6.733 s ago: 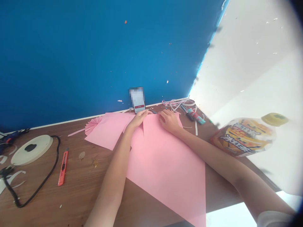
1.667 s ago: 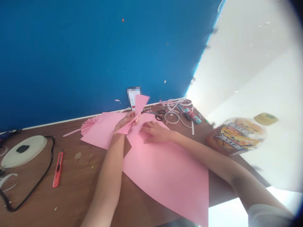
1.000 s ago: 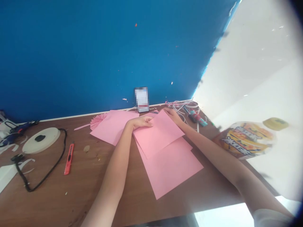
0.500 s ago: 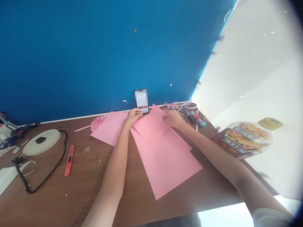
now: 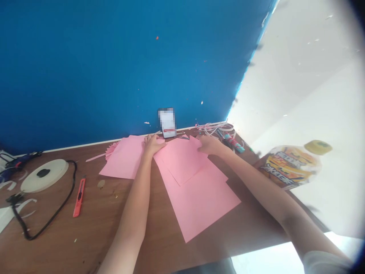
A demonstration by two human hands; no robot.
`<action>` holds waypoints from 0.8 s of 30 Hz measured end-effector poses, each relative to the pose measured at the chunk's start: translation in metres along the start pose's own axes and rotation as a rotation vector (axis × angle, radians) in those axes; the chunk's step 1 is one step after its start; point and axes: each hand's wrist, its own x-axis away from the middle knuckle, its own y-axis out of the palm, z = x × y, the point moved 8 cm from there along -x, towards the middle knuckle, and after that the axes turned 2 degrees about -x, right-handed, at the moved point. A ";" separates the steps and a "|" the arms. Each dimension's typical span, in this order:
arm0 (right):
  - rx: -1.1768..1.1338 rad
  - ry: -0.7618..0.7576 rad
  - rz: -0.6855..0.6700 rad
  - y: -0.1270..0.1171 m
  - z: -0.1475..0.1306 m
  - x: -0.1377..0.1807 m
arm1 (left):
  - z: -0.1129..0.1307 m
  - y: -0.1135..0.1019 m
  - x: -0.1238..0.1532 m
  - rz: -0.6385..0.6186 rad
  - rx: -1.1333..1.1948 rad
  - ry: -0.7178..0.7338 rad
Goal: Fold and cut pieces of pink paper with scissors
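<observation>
Pink paper [image 5: 205,207] lies in overlapping sheets on the brown table, with a smaller pink piece [image 5: 182,161] on top, its corner pointing toward me. My right hand [image 5: 210,145] is closed on the far right part of the pink paper, where a corner sticks up beside the fingers. My left hand [image 5: 152,145] rests at the far left edge of these sheets, thumb stretched out to the right and fingers apart. Under and beside it is another pink sheet [image 5: 121,160], partly covering a pleated pink paper fan [image 5: 110,150].
A phone [image 5: 167,123] leans on the blue wall. To the left lie a red box cutter [image 5: 79,198] and a round cream-coloured disc [image 5: 45,176] with a black cable [image 5: 61,207]. Paper strips [image 5: 212,129] and a teal-and-red tube [image 5: 234,143] lie right; a yellow-capped bottle [image 5: 291,165] stands beyond.
My left hand has moved left and flattened out near the left sheet. The raised top piece of pink paper has come down flatter and nearer to me. My right hand stays at its far right part.
</observation>
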 end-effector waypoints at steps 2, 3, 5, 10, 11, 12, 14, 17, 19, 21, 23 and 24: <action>0.009 -0.003 -0.007 0.002 0.001 -0.001 | 0.001 0.004 0.000 -0.100 -0.067 -0.023; 0.012 -0.005 -0.008 0.003 0.001 -0.001 | 0.002 0.005 0.001 -0.136 -0.093 -0.036; 0.018 -0.009 -0.012 0.006 0.000 -0.002 | 0.004 0.006 0.001 -0.167 -0.128 -0.056; 0.025 0.005 -0.060 0.009 -0.004 0.001 | 0.012 0.002 0.003 -0.152 -0.130 -0.004; 0.016 0.004 -0.079 0.010 -0.006 0.002 | 0.013 0.000 0.003 -0.147 -0.120 0.017; 0.000 -0.003 -0.098 0.011 -0.008 0.003 | 0.013 -0.002 0.004 -0.142 -0.108 0.035; -0.047 -0.034 -0.127 0.013 -0.013 0.006 | 0.012 -0.005 0.005 -0.138 -0.088 0.054; -0.101 -0.075 -0.125 0.014 -0.017 0.006 | 0.008 -0.009 0.005 -0.127 -0.053 0.082; -0.083 -0.069 -0.070 0.012 -0.014 0.003 | 0.004 -0.011 0.004 -0.102 0.006 0.089; -0.041 -0.050 0.020 0.008 -0.008 -0.001 | -0.004 -0.016 0.001 -0.035 0.074 0.053; -0.008 -0.031 0.114 0.005 -0.001 -0.004 | -0.015 -0.024 0.000 0.071 0.108 -0.017; 0.007 -0.021 0.159 0.004 0.001 -0.006 | -0.021 -0.029 -0.001 0.130 0.118 -0.046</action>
